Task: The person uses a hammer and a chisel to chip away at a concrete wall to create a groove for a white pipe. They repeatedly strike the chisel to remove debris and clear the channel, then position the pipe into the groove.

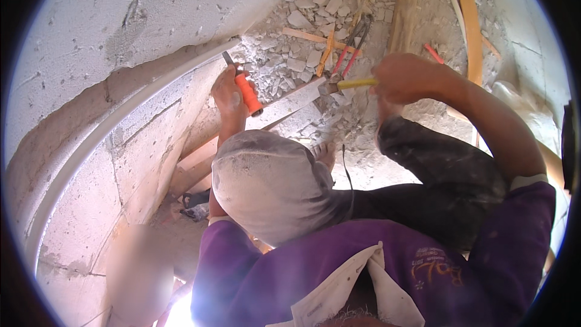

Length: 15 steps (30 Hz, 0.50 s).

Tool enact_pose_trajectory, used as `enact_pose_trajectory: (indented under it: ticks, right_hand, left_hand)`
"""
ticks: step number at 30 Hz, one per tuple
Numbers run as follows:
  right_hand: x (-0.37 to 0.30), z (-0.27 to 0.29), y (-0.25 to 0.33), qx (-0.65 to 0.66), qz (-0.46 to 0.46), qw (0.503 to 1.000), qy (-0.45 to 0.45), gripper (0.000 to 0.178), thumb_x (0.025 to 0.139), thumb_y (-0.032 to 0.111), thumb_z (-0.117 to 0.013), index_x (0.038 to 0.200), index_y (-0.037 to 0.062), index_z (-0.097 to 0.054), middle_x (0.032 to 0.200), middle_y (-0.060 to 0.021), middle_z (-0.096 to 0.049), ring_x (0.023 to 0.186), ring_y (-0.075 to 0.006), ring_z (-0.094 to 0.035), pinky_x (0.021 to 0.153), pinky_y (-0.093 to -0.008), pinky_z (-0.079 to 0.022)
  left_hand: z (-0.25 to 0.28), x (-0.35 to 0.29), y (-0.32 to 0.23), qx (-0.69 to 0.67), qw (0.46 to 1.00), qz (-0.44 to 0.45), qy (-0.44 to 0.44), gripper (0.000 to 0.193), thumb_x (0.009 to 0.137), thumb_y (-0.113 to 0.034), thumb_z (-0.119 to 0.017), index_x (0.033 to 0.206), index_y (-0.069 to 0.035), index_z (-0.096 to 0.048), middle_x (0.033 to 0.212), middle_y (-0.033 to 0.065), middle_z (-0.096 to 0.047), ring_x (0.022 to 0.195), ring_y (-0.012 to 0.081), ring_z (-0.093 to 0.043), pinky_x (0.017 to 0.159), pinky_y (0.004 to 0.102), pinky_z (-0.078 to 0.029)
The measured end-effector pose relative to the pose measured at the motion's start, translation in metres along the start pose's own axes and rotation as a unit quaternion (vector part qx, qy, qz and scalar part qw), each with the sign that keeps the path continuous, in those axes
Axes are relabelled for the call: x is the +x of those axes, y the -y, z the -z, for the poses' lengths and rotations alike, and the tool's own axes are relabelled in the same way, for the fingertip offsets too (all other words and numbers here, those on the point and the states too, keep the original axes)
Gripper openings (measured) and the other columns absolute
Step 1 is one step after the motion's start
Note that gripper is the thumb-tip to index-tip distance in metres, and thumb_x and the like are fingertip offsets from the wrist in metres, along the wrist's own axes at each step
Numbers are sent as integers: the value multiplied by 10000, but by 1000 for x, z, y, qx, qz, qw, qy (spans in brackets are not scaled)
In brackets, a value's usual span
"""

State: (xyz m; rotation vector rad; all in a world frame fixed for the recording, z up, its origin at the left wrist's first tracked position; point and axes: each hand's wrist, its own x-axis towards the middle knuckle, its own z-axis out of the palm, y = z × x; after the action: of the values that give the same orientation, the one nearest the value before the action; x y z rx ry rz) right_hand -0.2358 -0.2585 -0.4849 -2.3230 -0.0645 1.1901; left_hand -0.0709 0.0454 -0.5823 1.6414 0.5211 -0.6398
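My left hand is closed around a chisel with an orange hand guard. The chisel's dark metal end points up and left, near the broken edge of the groove in the wall. A white pipe runs along that groove, and its upper end comes close to the chisel. In my right hand is a hammer by its yellow handle. The hammer's head points left toward the chisel, with a gap between them.
Broken wall rubble covers the floor ahead. Red-handled cutters lie on it among thin wood strips. A pale board lies below the rubble. A wooden plank and a curved strip stretch along the right.
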Motion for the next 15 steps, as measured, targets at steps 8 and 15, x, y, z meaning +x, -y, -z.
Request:
enact_pose_trajectory:
  ticks: [8,15]
  right_hand:
    - [-2,-5,-10,-6,-2,1000,13,327,876,291,-622,877,-20,-726,843,-233,-683,867,-406,-672,795,-479,-522]
    - [7,-4,-5,0,-3,1000,12,332,868,303,-635,859,-17,-722,830,-234,-679,846,-408,-670,781,-486,-521]
  left_hand:
    - [-3,6,-8,-10,1000,-18,-8,317,994,-225,-517,1125,54,-590,813,116,-608,526,183,-565,421,325,-475]
    - [-6,18,-16,-78,995,47,38,329,982,-256,-528,1156,18,-586,815,106,-611,567,182,-577,457,326,-479]
